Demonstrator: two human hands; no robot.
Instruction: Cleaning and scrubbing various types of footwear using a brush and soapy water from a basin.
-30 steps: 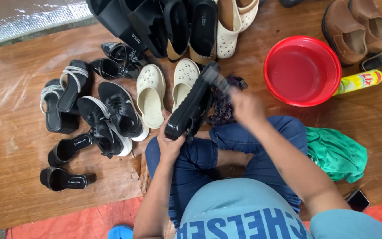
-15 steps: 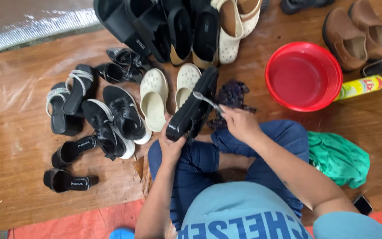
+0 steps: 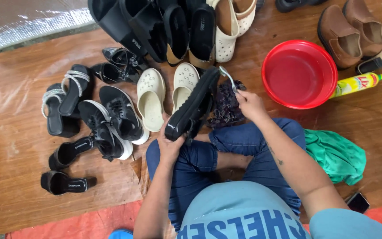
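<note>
left hand [image 3: 169, 146] still grips black shoe [image 3: 193, 106]; right hand [image 3: 249, 104] holding brush [image 3: 227, 78] has lifted to its toe.

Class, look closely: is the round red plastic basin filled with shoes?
No: the round red plastic basin holds no shoes, and the brown leather shoes stand beside it on the wooden floor.

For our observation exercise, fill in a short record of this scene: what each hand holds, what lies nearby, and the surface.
left hand: grips the heel end of a black shoe, sole up
right hand: holds a small brush at the shoe's toe end
nearby: cream clogs, red basin, yellow bottle, green cloth
surface: brown wooden floor
</note>
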